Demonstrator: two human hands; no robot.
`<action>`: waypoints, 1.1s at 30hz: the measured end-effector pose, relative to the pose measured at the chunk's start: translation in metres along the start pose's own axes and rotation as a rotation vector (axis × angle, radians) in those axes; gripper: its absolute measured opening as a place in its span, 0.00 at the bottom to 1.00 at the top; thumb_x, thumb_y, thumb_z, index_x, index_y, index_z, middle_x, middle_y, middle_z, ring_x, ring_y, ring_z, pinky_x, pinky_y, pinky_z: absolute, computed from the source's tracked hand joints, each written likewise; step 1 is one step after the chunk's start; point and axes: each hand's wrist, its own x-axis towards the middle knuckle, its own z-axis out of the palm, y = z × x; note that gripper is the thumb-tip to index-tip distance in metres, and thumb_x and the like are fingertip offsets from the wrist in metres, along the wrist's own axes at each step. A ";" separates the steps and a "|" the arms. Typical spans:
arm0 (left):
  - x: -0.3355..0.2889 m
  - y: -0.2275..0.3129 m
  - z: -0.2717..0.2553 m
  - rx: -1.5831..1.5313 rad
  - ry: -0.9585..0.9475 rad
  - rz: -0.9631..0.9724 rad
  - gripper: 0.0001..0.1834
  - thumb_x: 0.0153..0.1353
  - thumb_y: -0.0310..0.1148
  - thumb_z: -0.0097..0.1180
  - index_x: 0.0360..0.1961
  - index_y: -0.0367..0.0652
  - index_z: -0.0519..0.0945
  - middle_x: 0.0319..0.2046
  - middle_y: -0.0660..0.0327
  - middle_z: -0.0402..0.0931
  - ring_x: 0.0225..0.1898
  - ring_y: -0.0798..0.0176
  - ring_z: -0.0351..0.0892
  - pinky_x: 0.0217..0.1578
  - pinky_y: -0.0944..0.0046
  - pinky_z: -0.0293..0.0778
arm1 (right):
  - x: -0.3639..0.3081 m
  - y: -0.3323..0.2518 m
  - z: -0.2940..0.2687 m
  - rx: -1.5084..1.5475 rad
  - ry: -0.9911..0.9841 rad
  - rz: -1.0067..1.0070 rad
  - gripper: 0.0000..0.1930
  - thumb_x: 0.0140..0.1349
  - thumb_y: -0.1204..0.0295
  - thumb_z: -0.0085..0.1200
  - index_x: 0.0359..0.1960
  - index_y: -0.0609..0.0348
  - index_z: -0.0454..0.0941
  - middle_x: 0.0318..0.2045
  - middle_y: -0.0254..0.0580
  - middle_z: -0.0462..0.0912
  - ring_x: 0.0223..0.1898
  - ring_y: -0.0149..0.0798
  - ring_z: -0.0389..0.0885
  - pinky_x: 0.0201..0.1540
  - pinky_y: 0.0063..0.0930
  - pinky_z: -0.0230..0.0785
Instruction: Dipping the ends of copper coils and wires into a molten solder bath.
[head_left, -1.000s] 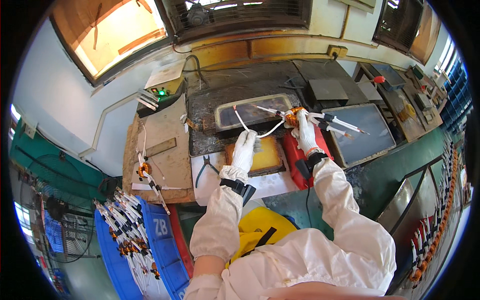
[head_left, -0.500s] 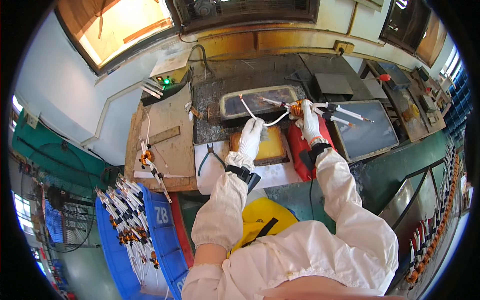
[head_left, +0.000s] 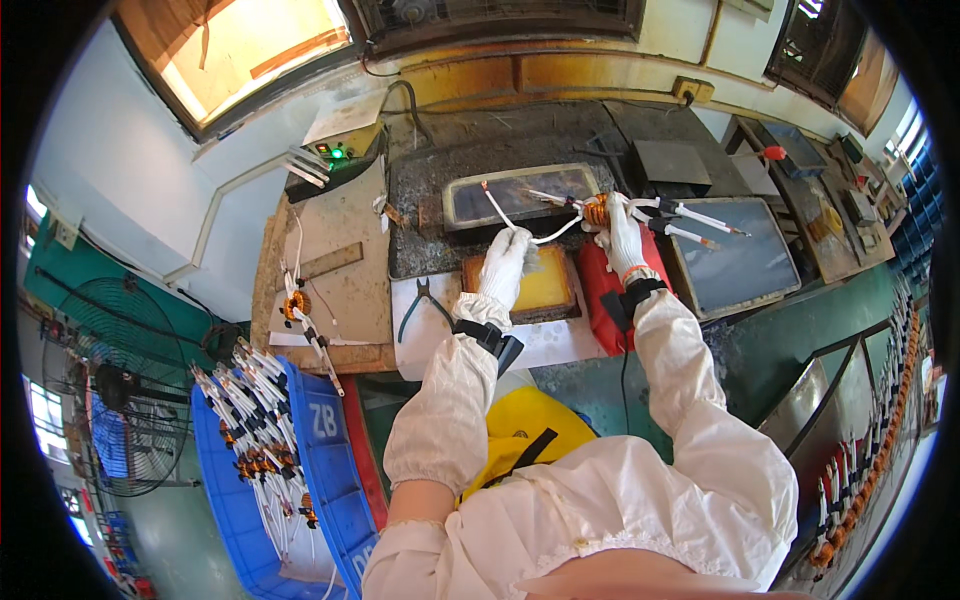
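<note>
In my gloved right hand [head_left: 622,243] is a copper-wound ring coil [head_left: 596,210], held at its side. Several white-sleeved leads stick out of it, some to the left and some to the right. My gloved left hand [head_left: 506,265] pinches one long white lead [head_left: 552,238] that bends across from the coil. The lead's bare copper end [head_left: 485,185] points up past the left fingers, over a dark rectangular pot [head_left: 449,207]. Below the hands lies a framed amber slab [head_left: 550,285]; part of the left fingertips is hidden behind the glove.
Pliers [head_left: 424,290] lie open on white paper at left. A red box [head_left: 606,305] stands under my right hand, beside a grey-surfaced tray [head_left: 735,255]. Another coil [head_left: 297,306] rests on the left board. A blue crate [head_left: 335,470] holds several coils; a control box [head_left: 345,150] stands behind.
</note>
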 end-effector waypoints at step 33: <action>0.000 -0.002 0.004 0.135 0.007 0.062 0.11 0.65 0.39 0.50 0.40 0.42 0.73 0.26 0.66 0.72 0.26 0.72 0.71 0.28 0.69 0.72 | 0.002 0.001 -0.006 -0.257 0.082 0.090 0.30 0.59 0.37 0.39 0.39 0.52 0.74 0.16 0.40 0.77 0.08 0.25 0.56 0.04 0.24 0.46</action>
